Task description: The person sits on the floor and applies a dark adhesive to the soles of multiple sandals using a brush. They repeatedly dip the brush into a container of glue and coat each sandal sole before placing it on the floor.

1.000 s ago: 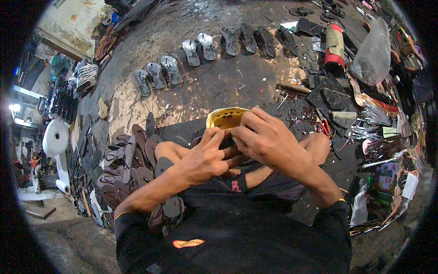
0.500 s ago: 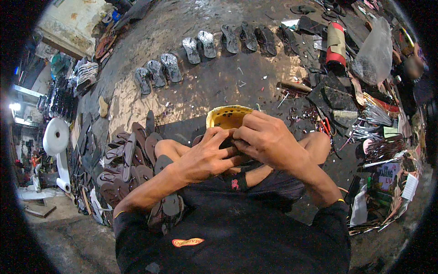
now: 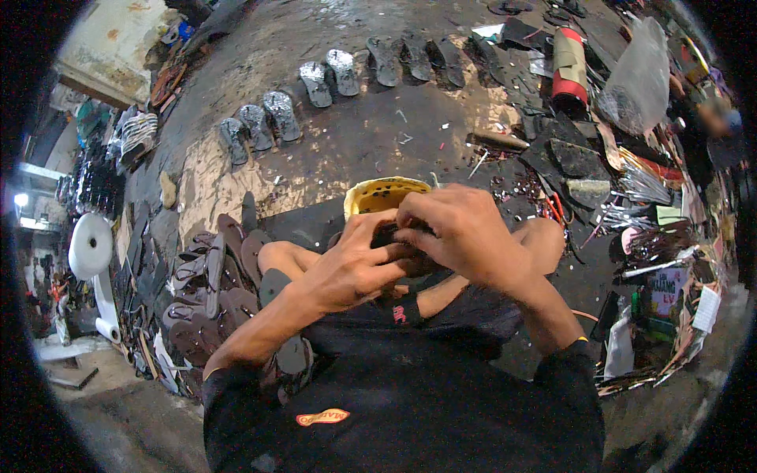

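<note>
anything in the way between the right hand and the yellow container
Nothing visible: the right hand overlaps the right side of the yellow container in this view, though whether they touch can't be told. The left hand sits left of the right hand.

A big white roll [image 3: 79, 240] at the left has a strip running down from it, with a lit lamp [image 3: 20, 199] farther left. To the right, a red cylinder [image 3: 569, 83] wrapped in tan stands near a clear plastic bag [image 3: 637, 75]; a brown tube [image 3: 501, 141] lies on the floor [image 3: 260, 39].
</note>
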A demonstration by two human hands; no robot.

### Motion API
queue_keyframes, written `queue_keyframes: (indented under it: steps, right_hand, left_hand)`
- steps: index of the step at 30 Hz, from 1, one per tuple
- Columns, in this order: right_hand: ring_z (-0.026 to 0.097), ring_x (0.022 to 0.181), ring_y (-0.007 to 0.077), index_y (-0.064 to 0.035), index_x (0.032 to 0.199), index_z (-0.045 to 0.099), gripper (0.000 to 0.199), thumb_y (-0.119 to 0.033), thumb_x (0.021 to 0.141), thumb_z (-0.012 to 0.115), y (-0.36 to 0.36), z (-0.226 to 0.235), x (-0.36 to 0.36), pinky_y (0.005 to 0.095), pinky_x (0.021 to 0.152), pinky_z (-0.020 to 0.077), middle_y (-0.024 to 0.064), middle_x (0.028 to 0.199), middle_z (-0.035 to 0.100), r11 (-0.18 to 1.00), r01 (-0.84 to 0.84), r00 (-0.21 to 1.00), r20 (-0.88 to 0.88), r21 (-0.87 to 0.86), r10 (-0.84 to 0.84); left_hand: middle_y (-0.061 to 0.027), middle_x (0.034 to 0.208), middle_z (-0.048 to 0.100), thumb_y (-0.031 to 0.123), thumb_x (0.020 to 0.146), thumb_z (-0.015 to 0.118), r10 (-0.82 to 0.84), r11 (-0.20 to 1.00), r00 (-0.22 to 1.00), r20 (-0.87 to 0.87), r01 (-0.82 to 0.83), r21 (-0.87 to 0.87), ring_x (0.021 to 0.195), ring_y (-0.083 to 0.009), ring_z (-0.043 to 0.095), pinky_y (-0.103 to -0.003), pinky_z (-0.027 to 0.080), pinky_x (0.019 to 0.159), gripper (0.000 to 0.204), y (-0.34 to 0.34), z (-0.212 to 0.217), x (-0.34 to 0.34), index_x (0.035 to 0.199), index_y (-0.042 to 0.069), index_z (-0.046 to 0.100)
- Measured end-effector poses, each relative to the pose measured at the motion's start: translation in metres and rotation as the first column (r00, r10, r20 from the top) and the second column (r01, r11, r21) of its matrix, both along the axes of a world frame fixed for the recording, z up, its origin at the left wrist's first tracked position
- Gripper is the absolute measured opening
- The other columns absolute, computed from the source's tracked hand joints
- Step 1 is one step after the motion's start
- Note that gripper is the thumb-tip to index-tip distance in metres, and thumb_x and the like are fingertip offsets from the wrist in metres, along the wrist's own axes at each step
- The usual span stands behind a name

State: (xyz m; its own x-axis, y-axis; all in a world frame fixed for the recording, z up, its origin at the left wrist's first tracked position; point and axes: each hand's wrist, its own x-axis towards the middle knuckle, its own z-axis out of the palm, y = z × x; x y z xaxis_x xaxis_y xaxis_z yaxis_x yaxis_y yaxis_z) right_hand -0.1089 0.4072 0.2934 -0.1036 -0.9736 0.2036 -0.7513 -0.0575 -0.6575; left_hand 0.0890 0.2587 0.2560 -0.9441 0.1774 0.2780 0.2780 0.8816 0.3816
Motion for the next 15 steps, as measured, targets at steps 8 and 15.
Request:
queue_keyframes:
  steps: [8,15]
  right_hand:
    - [0.062,0.088,0.0192,-0.0073,0.110,0.069,0.041,-0.047,0.100,0.069,0.043,-0.103,-0.023,0.0359,0.077,0.0491,0.0055,0.102,0.067,0.380,0.781,-0.255,0.808,0.496,-0.531]
    - [0.061,0.092,0.0229,-0.0036,0.129,0.068,0.054,-0.050,0.102,0.071,0.017,-0.284,-0.007,0.0365,0.080,0.0529,0.0074,0.102,0.066,0.670,0.310,-0.620,0.678,0.674,-0.395]
  left_hand:
    - [-0.0221,0.141,0.066,0.026,0.091,0.074,0.460,-0.231,0.867,0.192,-0.091,0.969,0.121,-0.0365,0.070,-0.046,0.061,0.099,0.067,-0.044,-0.017,0.035,0.147,-0.004,0.055]
    - [-0.0289,0.143,0.059,0.040,0.103,0.062,0.451,-0.684,0.887,-0.101,0.416,0.600,0.129,-0.0402,0.055,-0.054,0.056,0.098,0.061,-0.015,-0.047,0.020,0.149,0.001,0.054]
